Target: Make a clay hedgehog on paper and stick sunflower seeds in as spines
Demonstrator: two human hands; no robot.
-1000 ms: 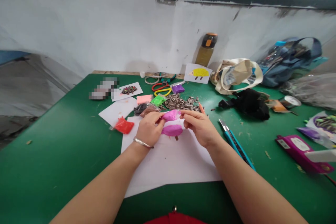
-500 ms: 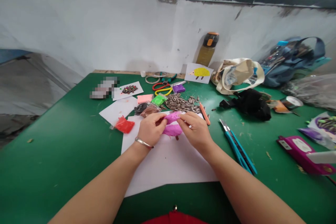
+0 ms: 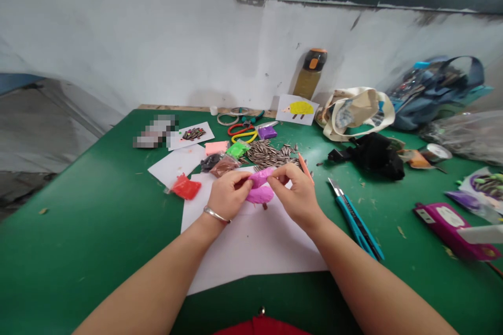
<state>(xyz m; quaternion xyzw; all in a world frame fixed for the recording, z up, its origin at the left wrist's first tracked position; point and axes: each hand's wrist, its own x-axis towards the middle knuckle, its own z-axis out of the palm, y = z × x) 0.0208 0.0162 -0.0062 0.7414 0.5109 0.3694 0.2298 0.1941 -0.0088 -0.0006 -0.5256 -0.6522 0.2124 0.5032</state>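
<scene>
Between my two hands is a small pink-purple packet of modelling clay (image 3: 259,178), with pale marks on its surface. My left hand (image 3: 228,193), a silver bangle at its wrist, pinches the packet's left end. Thumb and forefinger of my right hand (image 3: 294,192) close on its right end. Just below lies a flattened pink-purple clay shape (image 3: 260,195) on white paper (image 3: 251,251). A small brown piece (image 3: 264,207) sticks out under that shape. My fingers partly cover the packet.
Behind my hands lie sunflower seeds (image 3: 267,154), scissors (image 3: 247,135), and red (image 3: 186,187), green (image 3: 237,148) and brown (image 3: 225,165) clay packets. A blue utility knife (image 3: 357,222) with its blade out lies right. A bottle (image 3: 312,73) stands against the wall.
My right hand has shifted slightly, and the packet's right end is tilted a little higher. My left hand has moved slightly right. Both hands still hold the packet.
</scene>
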